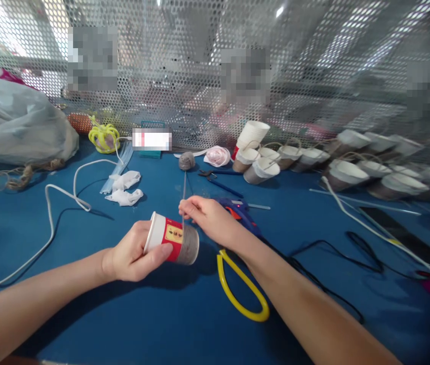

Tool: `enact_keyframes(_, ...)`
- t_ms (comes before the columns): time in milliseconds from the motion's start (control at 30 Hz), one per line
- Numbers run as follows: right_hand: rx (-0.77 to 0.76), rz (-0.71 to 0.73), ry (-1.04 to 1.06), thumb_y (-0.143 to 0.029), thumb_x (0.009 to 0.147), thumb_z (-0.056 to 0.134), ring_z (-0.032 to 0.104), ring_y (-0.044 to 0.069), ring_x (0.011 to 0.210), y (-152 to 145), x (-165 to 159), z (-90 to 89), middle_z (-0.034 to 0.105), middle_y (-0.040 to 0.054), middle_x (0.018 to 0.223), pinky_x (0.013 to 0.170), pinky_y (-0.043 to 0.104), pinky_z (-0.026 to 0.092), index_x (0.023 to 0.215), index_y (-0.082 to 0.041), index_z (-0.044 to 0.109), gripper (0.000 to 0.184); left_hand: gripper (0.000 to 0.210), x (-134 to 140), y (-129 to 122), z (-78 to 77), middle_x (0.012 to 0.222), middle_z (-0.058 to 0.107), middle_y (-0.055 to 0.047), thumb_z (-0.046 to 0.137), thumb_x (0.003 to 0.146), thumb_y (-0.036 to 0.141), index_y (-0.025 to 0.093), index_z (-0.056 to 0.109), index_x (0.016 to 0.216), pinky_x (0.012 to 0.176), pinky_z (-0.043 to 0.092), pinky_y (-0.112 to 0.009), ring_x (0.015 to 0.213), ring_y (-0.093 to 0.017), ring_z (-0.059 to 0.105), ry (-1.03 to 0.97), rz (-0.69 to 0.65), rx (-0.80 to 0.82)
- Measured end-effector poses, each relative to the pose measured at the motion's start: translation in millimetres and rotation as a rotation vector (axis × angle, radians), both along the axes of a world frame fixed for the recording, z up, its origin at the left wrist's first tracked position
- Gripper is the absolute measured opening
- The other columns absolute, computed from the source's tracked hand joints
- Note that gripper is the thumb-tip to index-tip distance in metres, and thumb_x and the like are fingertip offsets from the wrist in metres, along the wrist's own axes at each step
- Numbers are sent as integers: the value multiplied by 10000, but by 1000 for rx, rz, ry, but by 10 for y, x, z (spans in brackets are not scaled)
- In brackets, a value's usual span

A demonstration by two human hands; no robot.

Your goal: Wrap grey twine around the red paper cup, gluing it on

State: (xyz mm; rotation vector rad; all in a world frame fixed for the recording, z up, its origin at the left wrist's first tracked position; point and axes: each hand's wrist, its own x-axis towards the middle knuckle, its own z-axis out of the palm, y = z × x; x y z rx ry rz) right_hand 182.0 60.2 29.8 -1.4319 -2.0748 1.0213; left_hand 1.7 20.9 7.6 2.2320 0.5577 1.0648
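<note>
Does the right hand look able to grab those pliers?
Probably yes: the pliers lie just beyond the right hand with nothing visible between, though it appears to be pinching grey yarn.

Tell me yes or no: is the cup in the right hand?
No, the left hand grips the cup, while the right hand pinches the yarn above it.

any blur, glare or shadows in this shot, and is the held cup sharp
Head view: the cups at right look smeared and stretched toward the edge; bright glints show through the perforated panel along the head view's top; in the head view's middle, the held cup is fairly sharp, with a soft shadow on the blue table below.
</note>
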Motion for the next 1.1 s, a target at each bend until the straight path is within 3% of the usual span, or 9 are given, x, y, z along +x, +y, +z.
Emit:
enact_keyframes(167, -114, 78, 25, -528, 847, 313, 571, 155, 688, -76, 149, 139, 626, 91, 801, 607, 281, 463, 817, -125, 574, 481, 182, -4, 42, -25, 567, 510, -2, 402, 801, 103, 136, 493, 647, 549, 376, -195, 522, -92, 422, -66, 43, 29)
enact_keyframes(333, -188, 143, 227, -464, 785, 507, 608, 182, 842, -343, 227, 99, 636, 85, 972, 682, 295, 502, 1045, -153, 525, 406, 212, 13, 26, -61, 659, 587, -49, 407, 833, 179, 99, 596, 780, 580, 408, -201, 581, -114, 496, -46, 25, -129)
enact_keyframes(467, -96, 14, 285, -413, 782, 529, 623, 182, 805, -468, 210, -80, 646, 89, 936, 696, 324, 509, 1068, -150, 487, 391, 243, 52, 70, -70, 732, 634, -58, 498, 800, 287, 91, 641, 794, 619, 425, -205, 636, -122, 536, -92, -8, -540)
enact_keyframes(567, 26, -69, 271, -373, 729, 597, 608, 197, 830, -477, 179, -218, 626, 86, 955, 720, 351, 498, 1077, -165, 474, 424, 247, 73, 150, -30, 651, 645, -34, 688, 626, 297, 86, 652, 749, 563, 414, -189, 564, -104, 542, -210, -8, -1004)
enact_keyframes(667, 163, -105, 258, -316, 673, 650, 567, 214, 893, -468, 163, -319, 573, 89, 1039, 761, 378, 473, 1063, -186, 491, 440, 262, 79, 198, 28, 630, 656, -52, 741, 540, 260, 73, 658, 706, 567, 423, -198, 565, -115, 572, -323, 21, -1252)
enact_keyframes(767, 238, -74, 275, -288, 646, 671, 540, 221, 939, -484, 161, -352, 557, 70, 1061, 806, 392, 451, 1037, -213, 524, 424, 261, 86, 172, 37, 620, 658, -48, 758, 510, 235, 73, 663, 691, 564, 425, -204, 557, -114, 576, -334, 51, -1302)
enact_keyframes(933, 239, -62, 374, -328, 615, 703, 516, 224, 985, -507, 174, -300, 566, 62, 1060, 860, 389, 419, 977, -226, 569, 399, 259, 102, 48, -80, 549, 628, -8, 768, 518, 254, 78, 656, 670, 503, 386, -177, 487, -77, 527, -373, 129, -1196)
enact_keyframes(1000, 200, -125, 443, -421, 710, 603, 556, 190, 884, -481, 200, -278, 578, 73, 986, 759, 343, 465, 932, -203, 556, 315, 264, 96, 12, -129, 546, 627, -3, 768, 526, 272, 81, 658, 673, 499, 379, -173, 483, -73, 522, -406, 140, -1189)
enact_keyframes(1100, 129, -268, 533, -514, 847, 314, 500, 102, 506, -422, 269, -252, 497, -6, 618, 452, 235, 426, 752, -195, 471, 367, 277, 72, 3, -171, 563, 643, -13, 769, 527, 292, 83, 663, 676, 525, 394, -187, 502, -88, 542, -421, 166, -1200)
